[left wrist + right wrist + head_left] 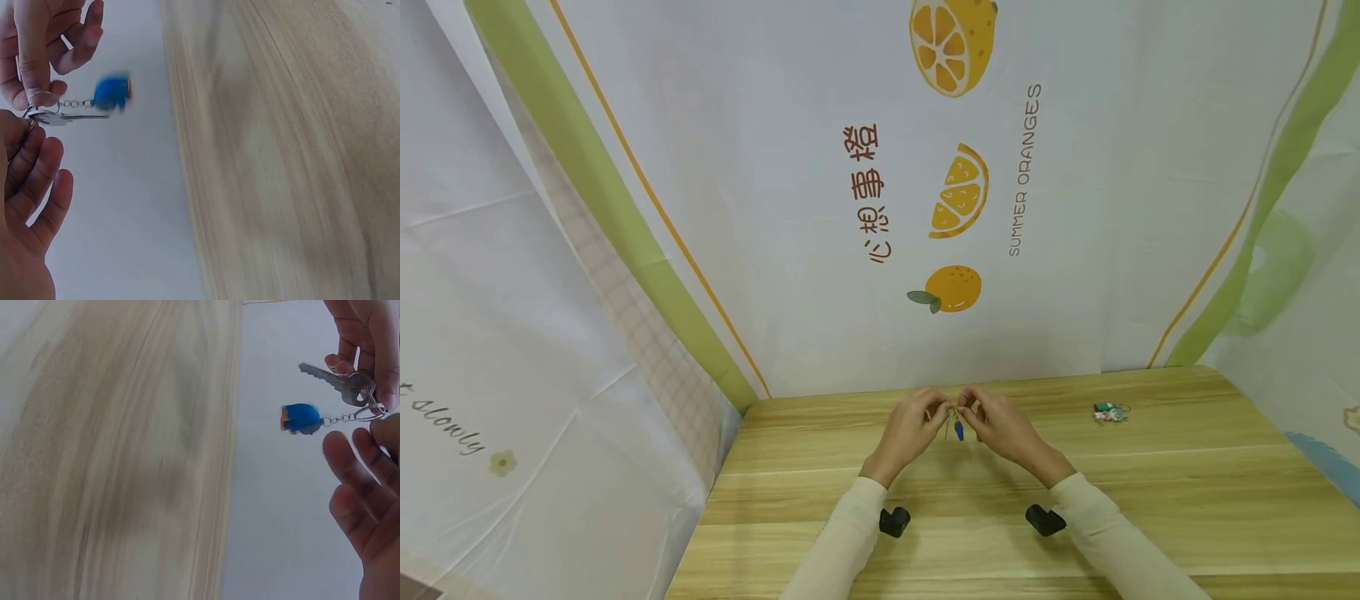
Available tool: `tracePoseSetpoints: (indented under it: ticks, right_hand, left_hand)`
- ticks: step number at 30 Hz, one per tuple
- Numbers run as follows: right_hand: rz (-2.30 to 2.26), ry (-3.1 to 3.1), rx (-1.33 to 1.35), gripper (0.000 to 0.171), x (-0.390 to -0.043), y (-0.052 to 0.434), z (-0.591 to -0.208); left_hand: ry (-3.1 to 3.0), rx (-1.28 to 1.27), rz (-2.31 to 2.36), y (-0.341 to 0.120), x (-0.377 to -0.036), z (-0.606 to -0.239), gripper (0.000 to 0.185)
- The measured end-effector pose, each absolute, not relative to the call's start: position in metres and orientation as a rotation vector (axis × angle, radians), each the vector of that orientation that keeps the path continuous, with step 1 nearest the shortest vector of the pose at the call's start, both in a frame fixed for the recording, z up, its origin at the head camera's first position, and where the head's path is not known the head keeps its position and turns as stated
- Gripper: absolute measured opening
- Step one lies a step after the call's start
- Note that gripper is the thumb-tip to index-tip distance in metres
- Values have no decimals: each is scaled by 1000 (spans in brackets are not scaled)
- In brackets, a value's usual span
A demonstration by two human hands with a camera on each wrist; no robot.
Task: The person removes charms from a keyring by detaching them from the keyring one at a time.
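Observation:
Above the wooden table (1150, 483) my two hands meet over a small key set. My left hand (917, 423) pinches the head of a silver key (337, 381). The metal ring (40, 99) that the key hangs on is pinched by my right hand (1000, 423). From the ring a short chain carries a blue charm (958, 432), which dangles between the hands, clear of the table. In the wrist views the blue charm (112, 92) (301, 419) looks blurred.
A second keychain (1109, 412) with green and red bits lies on the table to the right, near the back edge. Printed cloth walls (925, 208) close in the table behind and on both sides. Black wrist cameras (894, 521) sit under my sleeves.

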State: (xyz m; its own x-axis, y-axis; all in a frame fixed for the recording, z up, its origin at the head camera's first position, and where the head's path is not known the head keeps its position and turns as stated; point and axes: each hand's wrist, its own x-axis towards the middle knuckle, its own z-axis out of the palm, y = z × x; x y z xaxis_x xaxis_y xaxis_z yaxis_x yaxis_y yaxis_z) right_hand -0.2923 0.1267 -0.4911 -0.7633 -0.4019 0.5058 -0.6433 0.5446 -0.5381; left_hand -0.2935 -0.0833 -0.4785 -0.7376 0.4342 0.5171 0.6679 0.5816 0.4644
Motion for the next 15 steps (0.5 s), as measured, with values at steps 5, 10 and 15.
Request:
tracePoseSetpoints:
  ticks: [5,10,15]
  right_hand:
    - [1087,-2464,779,11,-291,126,-491]
    - [1048,-2451,746,6,-290,124,-493]
    - [1058,-2457,735,5,-290,124,-495]
  left_hand:
    - [-2450,-890,-945,-84,-294,-480,15]
    - [-2441,-885,-957,-83,-294,-480,14]
    - [-2421,-914,-981,-80,-292,-479,13]
